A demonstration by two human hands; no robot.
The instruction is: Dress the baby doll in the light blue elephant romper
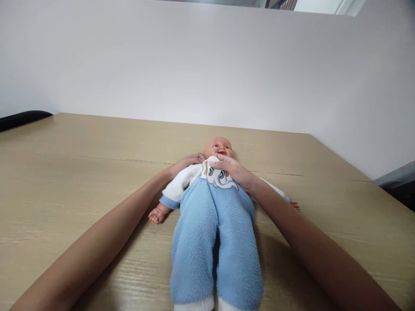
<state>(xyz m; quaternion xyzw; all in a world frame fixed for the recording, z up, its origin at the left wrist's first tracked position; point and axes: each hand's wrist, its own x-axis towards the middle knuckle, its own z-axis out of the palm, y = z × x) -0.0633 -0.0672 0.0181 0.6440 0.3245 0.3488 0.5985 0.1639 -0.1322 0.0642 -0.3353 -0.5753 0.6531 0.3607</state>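
A baby doll [199,224] lies on its back on the wooden table, head at the far end and legs toward me. It wears a fleecy outfit [222,183] with light blue trousers and a white top with a cartoon animal face on the chest. My left hand [189,161] is at the doll's shoulder by the neck, fingers curled at the collar and partly hidden. My right hand [234,169] lies over the upper chest, with thumb and fingers closed on the collar just below the chin. The doll's arms stretch out to both sides.
The wooden table [97,142] reaches to a pale wall [194,69]. A black curved object [27,115] shows past the table's left edge, and a dark object [400,185] past its right edge. An opening [282,5] shows above the wall.
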